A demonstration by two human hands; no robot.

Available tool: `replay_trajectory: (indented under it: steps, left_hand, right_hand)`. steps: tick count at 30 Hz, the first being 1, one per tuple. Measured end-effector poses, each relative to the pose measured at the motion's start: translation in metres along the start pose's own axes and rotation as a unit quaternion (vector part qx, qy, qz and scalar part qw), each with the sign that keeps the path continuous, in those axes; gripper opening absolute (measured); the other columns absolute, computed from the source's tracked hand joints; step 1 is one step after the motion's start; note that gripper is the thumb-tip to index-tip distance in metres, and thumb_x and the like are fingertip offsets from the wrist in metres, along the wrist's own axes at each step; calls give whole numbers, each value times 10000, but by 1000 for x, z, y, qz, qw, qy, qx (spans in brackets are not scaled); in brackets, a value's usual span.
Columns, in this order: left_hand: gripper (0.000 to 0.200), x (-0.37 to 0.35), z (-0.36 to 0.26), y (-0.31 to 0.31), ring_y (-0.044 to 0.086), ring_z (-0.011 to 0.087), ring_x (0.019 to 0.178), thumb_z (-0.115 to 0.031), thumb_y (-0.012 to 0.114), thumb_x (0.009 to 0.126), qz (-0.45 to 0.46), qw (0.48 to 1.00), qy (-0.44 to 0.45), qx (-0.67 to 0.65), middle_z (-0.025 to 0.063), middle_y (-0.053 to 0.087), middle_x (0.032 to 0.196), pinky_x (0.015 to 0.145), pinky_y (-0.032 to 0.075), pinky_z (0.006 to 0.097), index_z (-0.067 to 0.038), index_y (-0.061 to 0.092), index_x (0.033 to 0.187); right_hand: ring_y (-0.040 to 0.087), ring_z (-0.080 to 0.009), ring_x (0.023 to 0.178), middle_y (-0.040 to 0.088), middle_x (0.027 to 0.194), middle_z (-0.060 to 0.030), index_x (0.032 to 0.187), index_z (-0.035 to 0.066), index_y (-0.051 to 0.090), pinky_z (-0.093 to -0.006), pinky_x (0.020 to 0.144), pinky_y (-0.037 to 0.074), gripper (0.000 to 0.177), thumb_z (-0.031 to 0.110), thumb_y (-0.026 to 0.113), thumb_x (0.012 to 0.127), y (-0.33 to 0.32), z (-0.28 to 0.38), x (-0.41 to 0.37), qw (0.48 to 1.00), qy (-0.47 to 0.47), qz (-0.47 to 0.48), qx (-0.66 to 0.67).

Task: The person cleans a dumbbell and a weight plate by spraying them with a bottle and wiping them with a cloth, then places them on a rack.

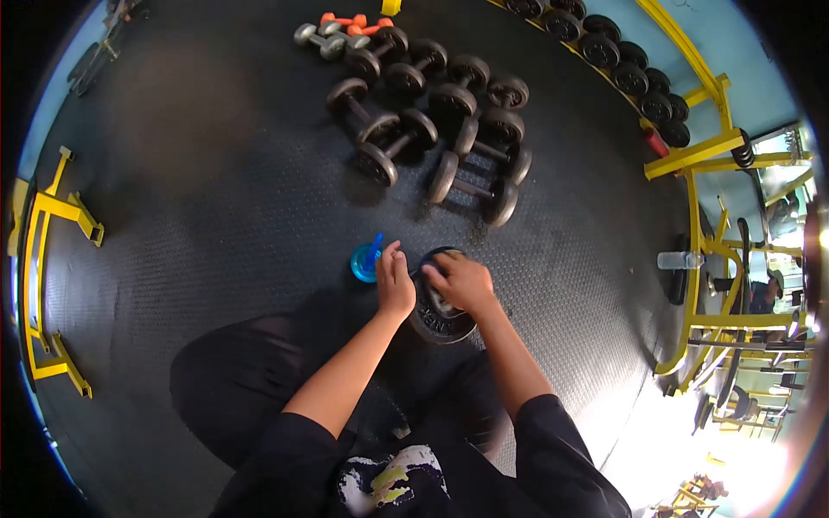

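**Black shirt (492,488) closest to cam; R grip on round weight, weight on floor**

Past the shirt I see the dark trousers (237,367), legs bent, w/ the round weight (440,324) on the black floor (216,224) just ahead of them. Its lettered side faces me; can't tell if it's a single disc or more.

R grip (462,281): fingers bent over the upper part of the weight, touching it. Can't tell if it's clamped or only resting. L grip (397,285): wide, fingers loosely out, nothing in it that I can see. It's right beside the weight, contact unclear, w/ the blue cup (363,265) and its straw (377,244) close on the other side.

Progress, my read: weight reached, R grip on it, so that much is done. Lift not done, weight's down on the floor; L grip hasn't a clear hold either. Can't judge more from one view.

Rest: black dumbbells (472,188) grouped farther ahead, small orange (344,21) & grey ones (331,45) beyond; yellow rack (704,160) and clear bottle (680,260) off to the R.
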State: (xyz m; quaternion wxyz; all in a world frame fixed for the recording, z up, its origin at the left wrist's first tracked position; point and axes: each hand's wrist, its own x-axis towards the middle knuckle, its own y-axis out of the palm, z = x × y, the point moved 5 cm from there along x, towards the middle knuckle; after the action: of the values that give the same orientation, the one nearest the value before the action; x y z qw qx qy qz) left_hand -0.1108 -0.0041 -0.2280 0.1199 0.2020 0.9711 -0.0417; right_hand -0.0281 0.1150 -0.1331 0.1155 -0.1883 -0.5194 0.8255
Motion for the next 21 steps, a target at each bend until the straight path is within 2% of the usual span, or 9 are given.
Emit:
replay_trajectory:
  steps: [2, 4, 6, 7, 10, 14, 16, 17, 21]
  left_hand:
    - [409, 2, -38, -7, 509, 385, 1145, -291, 412, 1019, 0, 978, 150, 145, 218, 541, 1264, 1020, 378, 453, -7, 506, 1299]
    - [346, 17, -58, 1, 496, 421, 1168, -250, 477, 987, 88, 940, 250, 217, 250, 572, 1189, 1021, 385, 475, 1, 536, 1218]
    - [354, 18, -108, 0, 516, 424, 1164, -260, 494, 979, 166, 934, 176, 262, 265, 576, 1184, 1004, 410, 481, -10, 541, 1225]
    - [357, 19, -130, 0, 542, 421, 1154, -262, 515, 967, 236, 918, 143, 284, 282, 576, 1193, 1002, 427, 475, -26, 543, 1234]
    - [330, -6, -200, -8, 605, 356, 1116, -215, 530, 969, 390, 806, 240, 376, 225, 611, 1204, 964, 470, 425, -8, 555, 1225]
    - [361, -34, -248, -19, 597, 368, 1123, -214, 531, 964, 439, 781, 259, 362, 214, 608, 1219, 973, 466, 436, -16, 527, 1265]
    - [398, -42, -248, -17, 588, 370, 1134, -228, 527, 964, 394, 736, 262, 484, 217, 607, 1210, 961, 470, 457, -37, 490, 1311]
    - [413, -47, -250, -10, 605, 364, 1110, -222, 515, 964, 391, 657, 307, 567, 206, 612, 1200, 938, 480, 483, -55, 463, 1339]
    - [366, -38, -206, 3, 640, 364, 1056, -189, 507, 943, 425, 620, 291, 592, 193, 644, 1145, 902, 499, 506, -56, 513, 1284]
  right_hand:
    - [645, -359, 987, 678, 1054, -133, 1019, 101, 668, -458, 834, 518, 365, 431, 553, 913, 3, 28, 19, 998, -1, 54, -30]
    - [648, -358, 969, 686, 1061, -144, 1003, 111, 668, -456, 842, 516, 367, 430, 643, 822, 39, 47, 28, 961, -45, 234, -142]
    - [662, -295, 1009, 699, 1067, -112, 994, 123, 710, -459, 862, 491, 438, 518, 623, 827, 57, 62, 17, 969, -204, 80, -114]
    - [643, -275, 1053, 700, 1066, -109, 972, 136, 726, -466, 902, 465, 420, 517, 617, 832, 55, 58, 16, 972, -188, 72, -121]
    - [639, -275, 1070, 699, 1070, -124, 1013, 128, 729, -464, 919, 479, 500, 572, 547, 873, -1, 44, 12, 983, -19, 157, -95]
    - [640, -408, 1025, 674, 1108, -229, 1056, 15, 689, -489, 916, 492, 642, 601, 455, 937, 8, -41, -21, 956, 252, -50, 139]
    - [636, -429, 1015, 669, 1088, -253, 1073, -15, 668, -503, 907, 488, 640, 573, 443, 957, 27, -51, -45, 937, 291, -118, 153]
    - [631, -450, 1006, 665, 1068, -277, 1089, -45, 647, -517, 898, 484, 638, 544, 431, 976, 31, -49, -65, 913, 327, -180, 163]
    - [491, -481, 1205, 510, 1270, -354, 1326, -107, 429, -496, 1040, 382, 553, 328, 514, 995, 82, -16, -116, 804, 375, -367, 282]
